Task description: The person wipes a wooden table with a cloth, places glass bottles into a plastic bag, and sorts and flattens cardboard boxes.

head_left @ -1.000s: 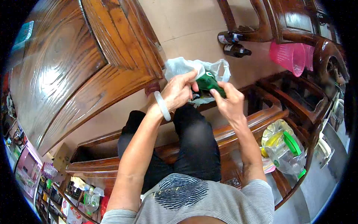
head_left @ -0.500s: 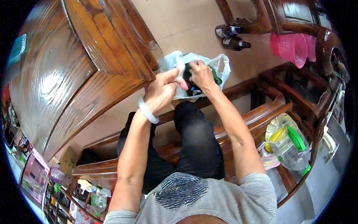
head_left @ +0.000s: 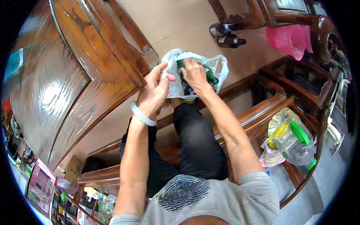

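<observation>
A white plastic bag (head_left: 174, 89) stands on the floor in front of my knees, its mouth open. My left hand (head_left: 154, 88), with a pale bangle on the wrist, pinches the bag's left rim between thumb and fingers. Inside lies a green glass bottle (head_left: 212, 77), its neck pointing to the lower right. My right hand (head_left: 195, 77) reaches into the mouth with its fingers curled over this bottle; the fingertips are partly hidden. Darker items, too covered to make out, sit beneath it.
Two brown bottles (head_left: 230, 41) lie on the tiled floor by a pink basket (head_left: 285, 42). A carved wooden table (head_left: 108, 48) rises close on my left. Beside me on the wooden bench (head_left: 247, 116) is a large clear plastic jug (head_left: 296, 146) with a green handle.
My left hand has shifted left and down slightly, drawing the bag's rim outward. My right hand has moved a little left, and its fingers reach farther over the green bottle.
</observation>
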The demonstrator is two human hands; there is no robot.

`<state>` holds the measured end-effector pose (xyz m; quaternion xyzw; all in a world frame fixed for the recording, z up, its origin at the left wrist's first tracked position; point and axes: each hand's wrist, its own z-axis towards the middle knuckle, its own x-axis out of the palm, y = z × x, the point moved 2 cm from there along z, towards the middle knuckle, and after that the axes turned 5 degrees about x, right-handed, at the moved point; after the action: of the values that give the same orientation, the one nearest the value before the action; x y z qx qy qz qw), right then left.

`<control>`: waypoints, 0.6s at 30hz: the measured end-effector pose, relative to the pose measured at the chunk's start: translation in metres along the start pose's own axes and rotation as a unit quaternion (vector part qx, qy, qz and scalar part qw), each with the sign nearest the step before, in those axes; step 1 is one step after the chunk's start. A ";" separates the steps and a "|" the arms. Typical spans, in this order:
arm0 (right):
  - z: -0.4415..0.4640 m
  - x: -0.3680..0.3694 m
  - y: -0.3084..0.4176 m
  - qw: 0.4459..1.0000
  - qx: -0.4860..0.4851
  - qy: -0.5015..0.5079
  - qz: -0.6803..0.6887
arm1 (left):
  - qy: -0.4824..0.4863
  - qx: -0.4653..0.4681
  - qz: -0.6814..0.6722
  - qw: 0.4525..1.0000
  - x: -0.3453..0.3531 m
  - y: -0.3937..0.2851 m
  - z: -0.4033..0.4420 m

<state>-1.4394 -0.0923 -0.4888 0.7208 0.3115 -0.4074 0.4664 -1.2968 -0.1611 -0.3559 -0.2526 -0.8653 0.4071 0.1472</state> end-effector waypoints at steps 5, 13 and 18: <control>0.010 -0.023 -0.013 0.994 -0.022 0.072 0.081 | 0.017 0.013 -0.016 1.000 0.007 -0.002 0.001; 0.107 -0.096 -0.142 0.974 0.148 -0.132 -0.108 | -0.022 0.051 -0.003 0.998 -0.002 0.004 -0.003; 0.145 -0.091 -0.178 0.978 0.166 0.011 -0.128 | -0.007 0.131 0.193 0.972 -0.010 0.012 -0.009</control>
<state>-1.6729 -0.1672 -0.5175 0.7468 0.3346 -0.5016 0.2807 -1.2808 -0.1541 -0.3606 -0.3905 -0.7403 0.5395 0.0914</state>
